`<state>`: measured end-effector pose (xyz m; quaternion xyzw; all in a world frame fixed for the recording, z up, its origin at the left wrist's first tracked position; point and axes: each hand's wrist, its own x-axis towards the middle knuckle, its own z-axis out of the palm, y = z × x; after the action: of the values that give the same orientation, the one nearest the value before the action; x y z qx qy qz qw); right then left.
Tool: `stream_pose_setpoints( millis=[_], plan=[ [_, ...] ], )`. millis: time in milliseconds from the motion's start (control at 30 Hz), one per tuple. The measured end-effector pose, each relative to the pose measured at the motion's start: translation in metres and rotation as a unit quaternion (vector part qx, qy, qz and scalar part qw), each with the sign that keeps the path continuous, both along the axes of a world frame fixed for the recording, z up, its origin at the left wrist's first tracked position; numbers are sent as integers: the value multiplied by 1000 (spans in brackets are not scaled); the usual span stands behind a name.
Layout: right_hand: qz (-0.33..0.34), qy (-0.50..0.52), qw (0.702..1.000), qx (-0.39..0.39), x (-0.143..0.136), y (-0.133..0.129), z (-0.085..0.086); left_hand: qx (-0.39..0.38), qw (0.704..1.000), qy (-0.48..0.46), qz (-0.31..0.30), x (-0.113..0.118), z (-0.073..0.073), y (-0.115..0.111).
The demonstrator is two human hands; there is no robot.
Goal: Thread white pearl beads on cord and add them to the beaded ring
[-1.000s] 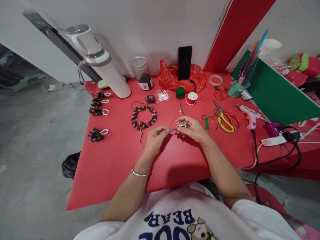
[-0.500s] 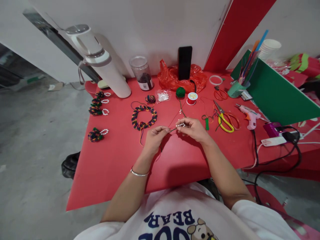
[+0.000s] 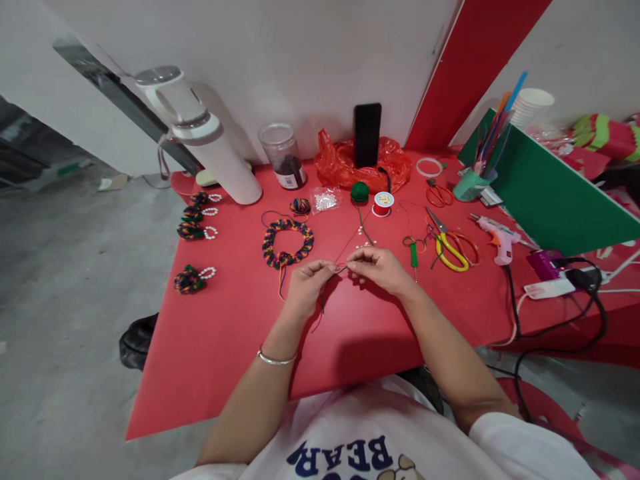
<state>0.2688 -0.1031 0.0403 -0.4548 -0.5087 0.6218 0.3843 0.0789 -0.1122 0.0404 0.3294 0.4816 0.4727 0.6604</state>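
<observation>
Near the middle of the red table, my left hand (image 3: 309, 283) pinches red and green thread, its ends hanging below the fingers. My right hand (image 3: 376, 269) is closed on the same thread just to the right, fingertips close to the left ones. A green yarn ball (image 3: 359, 193) and a red thread spool (image 3: 383, 204) sit beyond my hands, strands running towards them. Loose white beads (image 3: 367, 244) lie just past my right fingers. Left of my hands is a multicoloured crocheted ring (image 3: 268, 243). The pearl string is mostly hidden by my right fingers.
Yellow-handled scissors (image 3: 453, 255), a green-handled hook (image 3: 414, 255) and a pink glue gun (image 3: 502, 239) lie to the right. A white flask (image 3: 230, 167), a jar (image 3: 283, 157) and a phone (image 3: 367, 135) stand at the back. Beaded yarn pieces (image 3: 189, 280) lie at left.
My right hand has moved slightly left, closer to my left fingertips. The pearls seen in its fingers before are now mostly hidden. The whole view has shifted a little.
</observation>
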Motion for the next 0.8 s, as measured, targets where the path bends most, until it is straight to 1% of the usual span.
stream_pose_setpoints(
  millis=[167,267,367,500,667,733,800],
  plan=[
    [-12,89,992,-89,-2,1,-1,-40,999,15,-26,-2,8,1],
    [-15,140,981,-136,-3,2,-2,-39,999,11,-24,-3,8,1],
    [-4,156,975,-158,-4,1,-3,-38,999,12,-9,-4,7,2],
    [4,152,976,-156,-4,1,-4,-23,1000,12,-4,-5,5,2],
    [8,119,984,-134,-4,1,-7,0,1000,-5,-17,-4,5,2],
    [24,98,989,-109,-4,1,-9,8,999,-3,-31,-3,5,1],
    [44,70,995,-57,-5,1,-9,16,999,11,-38,-4,3,1]
  ],
)
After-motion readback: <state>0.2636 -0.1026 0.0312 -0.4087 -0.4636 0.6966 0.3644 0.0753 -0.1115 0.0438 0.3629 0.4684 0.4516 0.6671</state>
